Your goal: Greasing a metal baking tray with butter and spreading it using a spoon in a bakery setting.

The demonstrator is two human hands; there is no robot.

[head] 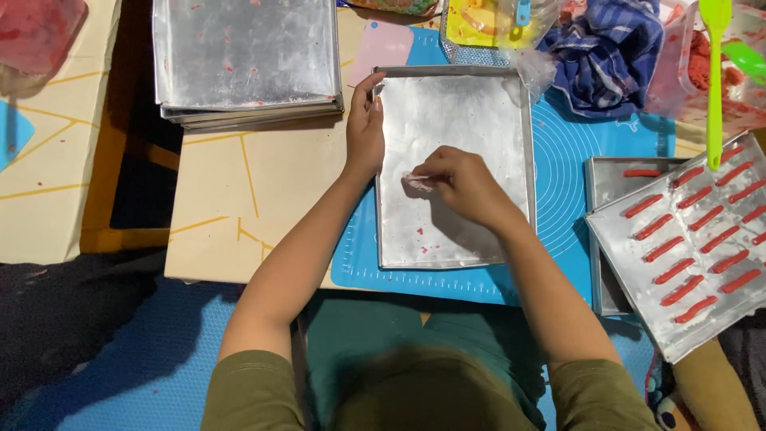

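Observation:
A silver baking tray lies on a blue silicone mat on a low cream table. My left hand grips the tray's left rim, holding it steady. Over the middle of the tray, my right hand pinches a small whitish wad, pressed against the metal. The tray's surface looks smeared and carries a few red specks near its lower edge.
A stack of empty silver trays sits at the back left. At the right, tilted trays hold several red dough sticks. A blue checked cloth, a green spatula and plastic bags crowd the back right.

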